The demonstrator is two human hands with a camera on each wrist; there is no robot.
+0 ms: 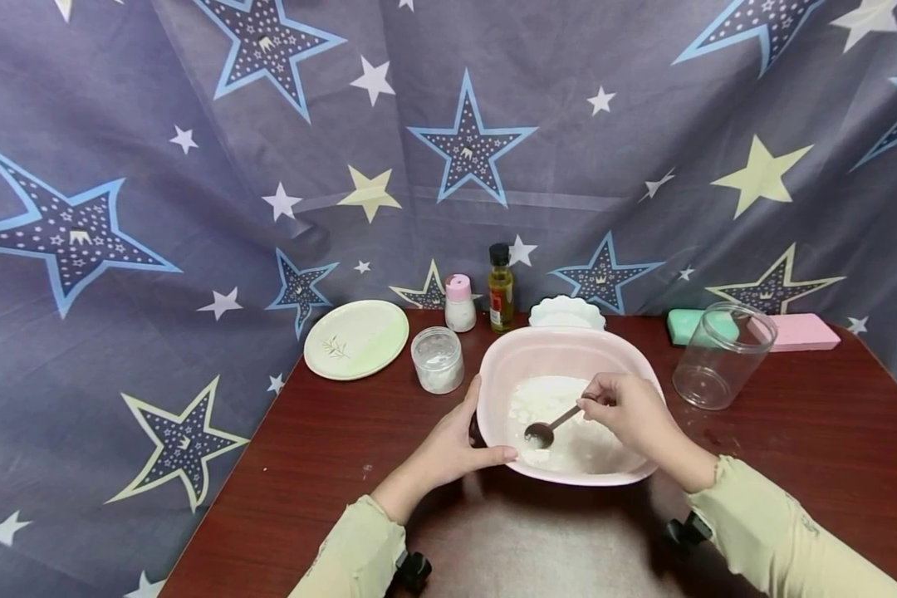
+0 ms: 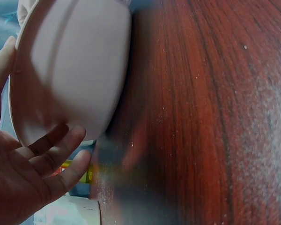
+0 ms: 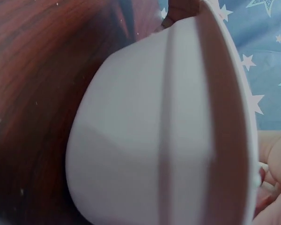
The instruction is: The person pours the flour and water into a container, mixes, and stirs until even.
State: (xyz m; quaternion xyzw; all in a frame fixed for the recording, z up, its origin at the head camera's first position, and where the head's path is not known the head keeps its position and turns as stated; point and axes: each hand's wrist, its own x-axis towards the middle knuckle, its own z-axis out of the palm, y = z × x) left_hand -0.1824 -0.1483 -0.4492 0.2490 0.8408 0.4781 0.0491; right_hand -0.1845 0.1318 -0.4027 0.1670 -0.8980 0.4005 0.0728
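Observation:
A pale pink plastic basin (image 1: 568, 477) stands on the table with white powder (image 1: 549, 399) spread over its bottom. My left hand (image 1: 458, 436) holds the basin's left side, thumb over the rim. In the left wrist view the fingers (image 2: 61, 150) lie along its outer wall. Inside the basin, my right hand (image 1: 628, 413) pinches the end of a dark brown spoon (image 1: 564, 418). The spoon's bowl is down at the powder, with some white in it. In the right wrist view the basin wall (image 3: 140, 131) hides the spoon, and only part of the right hand (image 3: 274, 183) shows.
Behind the basin are a plate (image 1: 355, 340), a jar of white powder (image 1: 438, 361), a pink-capped shaker (image 1: 460, 305), an oil bottle (image 1: 501, 291) and a white scalloped dish (image 1: 566, 312). At right stand a clear jar (image 1: 710, 374), a green block (image 1: 683, 325) and a pink block (image 1: 803, 332).

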